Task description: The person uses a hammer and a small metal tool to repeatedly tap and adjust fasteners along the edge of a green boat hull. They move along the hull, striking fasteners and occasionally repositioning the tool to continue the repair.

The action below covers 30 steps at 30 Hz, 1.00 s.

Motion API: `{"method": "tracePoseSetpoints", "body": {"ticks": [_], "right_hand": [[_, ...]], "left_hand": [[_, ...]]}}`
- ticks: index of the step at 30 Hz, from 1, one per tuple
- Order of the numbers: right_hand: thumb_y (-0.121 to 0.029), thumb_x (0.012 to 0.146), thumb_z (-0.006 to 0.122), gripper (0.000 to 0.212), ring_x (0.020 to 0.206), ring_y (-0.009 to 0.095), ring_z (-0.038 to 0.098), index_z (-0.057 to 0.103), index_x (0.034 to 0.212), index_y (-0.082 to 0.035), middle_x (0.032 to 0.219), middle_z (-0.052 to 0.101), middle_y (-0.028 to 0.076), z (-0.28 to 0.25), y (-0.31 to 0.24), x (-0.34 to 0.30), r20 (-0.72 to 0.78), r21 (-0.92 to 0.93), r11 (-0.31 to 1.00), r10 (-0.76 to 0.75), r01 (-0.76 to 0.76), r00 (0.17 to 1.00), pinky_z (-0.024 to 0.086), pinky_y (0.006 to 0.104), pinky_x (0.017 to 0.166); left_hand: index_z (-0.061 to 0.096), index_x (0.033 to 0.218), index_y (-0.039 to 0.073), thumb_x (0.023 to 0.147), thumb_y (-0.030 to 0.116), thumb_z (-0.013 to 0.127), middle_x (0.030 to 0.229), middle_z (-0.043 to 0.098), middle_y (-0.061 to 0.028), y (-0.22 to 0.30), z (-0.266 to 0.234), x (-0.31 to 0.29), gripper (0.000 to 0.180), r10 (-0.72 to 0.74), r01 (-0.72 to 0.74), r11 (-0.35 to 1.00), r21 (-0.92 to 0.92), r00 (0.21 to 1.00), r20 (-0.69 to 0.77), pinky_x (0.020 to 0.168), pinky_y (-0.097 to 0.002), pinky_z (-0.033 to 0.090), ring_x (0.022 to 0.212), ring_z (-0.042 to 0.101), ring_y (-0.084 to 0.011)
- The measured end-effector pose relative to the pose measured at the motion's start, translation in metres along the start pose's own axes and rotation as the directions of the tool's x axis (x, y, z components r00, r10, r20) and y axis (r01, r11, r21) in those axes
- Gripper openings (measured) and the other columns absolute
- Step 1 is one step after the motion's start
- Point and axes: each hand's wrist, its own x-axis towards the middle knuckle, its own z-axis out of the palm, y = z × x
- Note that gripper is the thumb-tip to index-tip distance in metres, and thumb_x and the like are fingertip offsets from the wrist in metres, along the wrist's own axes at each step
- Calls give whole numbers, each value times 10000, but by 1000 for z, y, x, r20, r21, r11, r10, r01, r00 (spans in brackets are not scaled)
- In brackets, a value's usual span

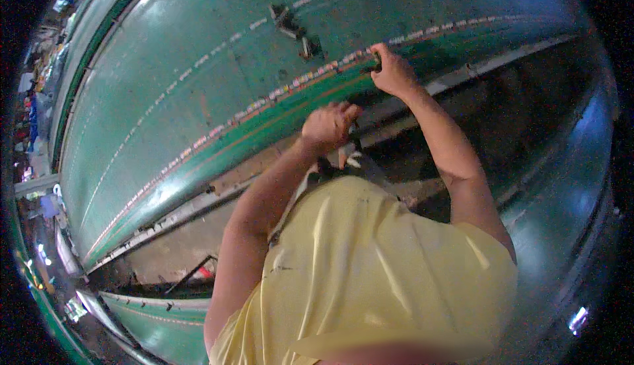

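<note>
Right hand (396, 76): we grasp a small dark object (377, 62) between fingers (381, 49)
Left hand (325, 126): curled; we cannot tell its grip
Green table (218, 91): beyond our fingers
Dark pieces (288, 27): on it, left of right fingers

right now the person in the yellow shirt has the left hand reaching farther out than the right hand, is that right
Not quite: the head view shows the right hand reaching farther out than the left hand. The shirt is yellow, as you say.
</note>
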Motion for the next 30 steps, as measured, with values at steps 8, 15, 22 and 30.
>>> {"method": "tracePoseSetpoints", "body": {"ticks": [8,15,22,30], "right_hand": [[-223,1015,748,462,1003,410,781,656,1461,-148,1178,800,190,3,-27,-165,-103,179,978,-87,104,991,626,475,824],[-173,880,724,447,916,413,772,692,1317,-87,1066,801,148,46,-27,-199,-75,1,975,-223,224,972,613,510,747],[-151,931,691,216,827,383,773,696,1138,-90,921,768,151,56,-37,-190,-49,-218,953,-225,210,973,590,500,676],[-262,984,726,244,842,339,709,730,1185,-123,909,753,96,79,-34,-201,-312,-258,958,-203,123,928,514,501,820]], "left_hand": [[618,1318,146,915,191,747,1269,698,-146,12,-4,2,425,-62,62,998,12,998,-7,974,-522,604,1206,699,-401],[582,1334,166,934,140,723,1295,695,-126,9,3,9,425,-123,122,992,24,991,59,1017,-517,580,1251,693,-380],[569,1275,161,930,105,691,1268,695,-148,9,6,20,369,-124,119,991,58,987,98,969,-525,589,1209,702,-393],[615,1214,168,997,193,614,1164,746,-189,-1,16,17,219,-2,4,999,36,999,-45,816,-597,613,994,743,-490]]}}
